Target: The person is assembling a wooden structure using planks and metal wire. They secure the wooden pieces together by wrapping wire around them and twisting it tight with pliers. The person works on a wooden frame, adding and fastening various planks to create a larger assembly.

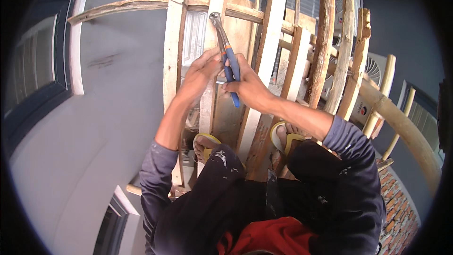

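Head view: looking down from a wooden scaffold beside a grey wall.
Pincers [227,54]: blue-handled, jaws up against a pale plank [214,28].
Right hand [245,85]: clenched around the pincer handles.
Left hand [203,68]: gripping the handles from the other side.
Feet: yellow sandals [207,142] on the planks below.

Both hands on blue-handled pincers [225,49] — right hand [247,87] wrapped round the handles, left hand [204,68] pinching them higher up. Pincer head touches a pale wooden plank [213,42] of the scaffold — feet in yellow sandals [206,142] below.
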`<state>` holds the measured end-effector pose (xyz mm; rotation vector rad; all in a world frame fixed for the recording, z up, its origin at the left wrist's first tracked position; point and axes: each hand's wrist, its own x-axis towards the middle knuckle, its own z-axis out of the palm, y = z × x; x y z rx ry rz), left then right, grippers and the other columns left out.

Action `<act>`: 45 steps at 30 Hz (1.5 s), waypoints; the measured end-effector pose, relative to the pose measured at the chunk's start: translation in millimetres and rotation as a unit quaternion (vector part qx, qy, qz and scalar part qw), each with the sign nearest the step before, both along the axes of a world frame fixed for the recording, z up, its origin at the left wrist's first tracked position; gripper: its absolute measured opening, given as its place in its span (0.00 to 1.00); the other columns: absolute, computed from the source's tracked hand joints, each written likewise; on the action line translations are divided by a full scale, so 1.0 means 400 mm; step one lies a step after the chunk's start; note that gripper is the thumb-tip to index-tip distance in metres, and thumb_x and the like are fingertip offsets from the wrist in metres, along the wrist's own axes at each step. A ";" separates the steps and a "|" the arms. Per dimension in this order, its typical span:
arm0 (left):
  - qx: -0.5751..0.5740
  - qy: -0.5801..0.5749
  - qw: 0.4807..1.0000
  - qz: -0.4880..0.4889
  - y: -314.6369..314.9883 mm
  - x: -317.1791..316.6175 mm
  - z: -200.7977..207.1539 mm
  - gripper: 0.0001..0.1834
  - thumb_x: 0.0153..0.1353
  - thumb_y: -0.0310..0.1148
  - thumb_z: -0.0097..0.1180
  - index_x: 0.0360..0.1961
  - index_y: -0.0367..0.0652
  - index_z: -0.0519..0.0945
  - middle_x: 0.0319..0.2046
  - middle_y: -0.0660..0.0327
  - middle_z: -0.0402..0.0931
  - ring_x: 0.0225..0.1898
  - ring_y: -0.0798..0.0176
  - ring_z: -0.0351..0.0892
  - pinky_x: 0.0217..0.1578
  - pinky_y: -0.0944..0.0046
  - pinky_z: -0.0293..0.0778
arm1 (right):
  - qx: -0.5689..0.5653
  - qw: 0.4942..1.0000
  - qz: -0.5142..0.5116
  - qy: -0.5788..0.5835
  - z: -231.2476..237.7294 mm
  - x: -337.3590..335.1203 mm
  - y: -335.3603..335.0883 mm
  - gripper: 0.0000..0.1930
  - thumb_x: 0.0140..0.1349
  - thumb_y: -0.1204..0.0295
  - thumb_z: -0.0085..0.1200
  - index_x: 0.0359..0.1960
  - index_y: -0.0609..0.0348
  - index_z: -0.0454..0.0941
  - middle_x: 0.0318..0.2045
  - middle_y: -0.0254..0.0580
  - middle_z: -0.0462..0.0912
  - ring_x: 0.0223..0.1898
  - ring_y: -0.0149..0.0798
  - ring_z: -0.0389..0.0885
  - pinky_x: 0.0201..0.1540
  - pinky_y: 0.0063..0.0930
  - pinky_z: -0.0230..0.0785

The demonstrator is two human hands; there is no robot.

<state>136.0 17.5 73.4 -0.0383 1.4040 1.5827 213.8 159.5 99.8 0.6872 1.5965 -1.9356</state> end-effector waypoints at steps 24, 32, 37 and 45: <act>-0.070 -0.152 0.977 0.135 -0.066 -0.389 -0.339 0.19 0.68 0.38 0.39 0.49 0.33 0.71 0.40 0.51 0.77 0.37 0.58 0.80 0.36 0.62 0.79 | 0.077 0.976 0.032 0.200 -0.098 0.413 0.030 0.16 0.54 0.80 0.51 0.45 0.61 0.66 0.42 0.55 0.70 0.43 0.61 0.73 0.42 0.46 0.69; -0.178 0.025 0.972 0.151 -0.146 -0.492 -0.439 0.23 0.68 0.43 0.35 0.49 0.34 0.72 0.37 0.51 0.78 0.32 0.56 0.80 0.29 0.61 0.80 | 0.055 0.978 0.063 0.193 -0.107 0.415 0.003 0.17 0.55 0.78 0.49 0.47 0.63 0.66 0.41 0.56 0.70 0.45 0.60 0.72 0.46 0.46 0.68; -0.100 0.068 0.959 0.256 -0.121 -0.485 -0.451 0.11 0.64 0.28 0.40 0.39 0.34 0.75 0.30 0.53 0.78 0.26 0.59 0.80 0.24 0.60 0.79 | 0.051 0.983 0.032 0.175 -0.102 0.398 0.009 0.19 0.55 0.79 0.50 0.49 0.63 0.65 0.41 0.57 0.69 0.45 0.61 0.71 0.45 0.45 0.67; -0.128 0.045 0.938 0.319 -0.078 -0.463 -0.395 0.11 0.61 0.26 0.42 0.35 0.34 0.78 0.29 0.57 0.78 0.27 0.62 0.79 0.29 0.64 0.78 | 0.069 0.979 0.029 0.187 -0.113 0.387 0.011 0.18 0.55 0.79 0.51 0.48 0.62 0.65 0.42 0.56 0.68 0.44 0.61 0.70 0.46 0.43 0.66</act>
